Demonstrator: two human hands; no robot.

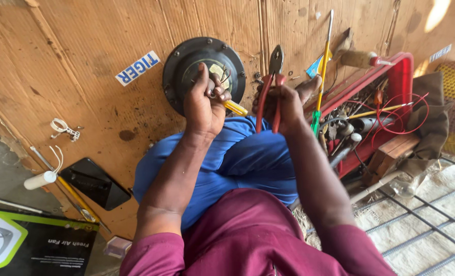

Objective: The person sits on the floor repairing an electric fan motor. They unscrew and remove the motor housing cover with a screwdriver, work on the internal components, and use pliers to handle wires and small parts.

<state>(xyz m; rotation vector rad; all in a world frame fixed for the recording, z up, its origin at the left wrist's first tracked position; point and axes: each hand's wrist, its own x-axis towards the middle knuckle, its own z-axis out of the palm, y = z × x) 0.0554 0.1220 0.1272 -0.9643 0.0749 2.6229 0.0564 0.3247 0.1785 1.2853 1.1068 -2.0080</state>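
Two hands work at a round black motor housing (204,71) lying on cardboard (84,46), seen from the head camera. Left hand (203,105) is clenched around a yellow-handled screwdriver (234,107) and rests on the housing itself. Right hand (283,105), just beside it, grasps red-handled pliers (271,87), long axis pointing away from the body, jaws level with the housing's right rim.
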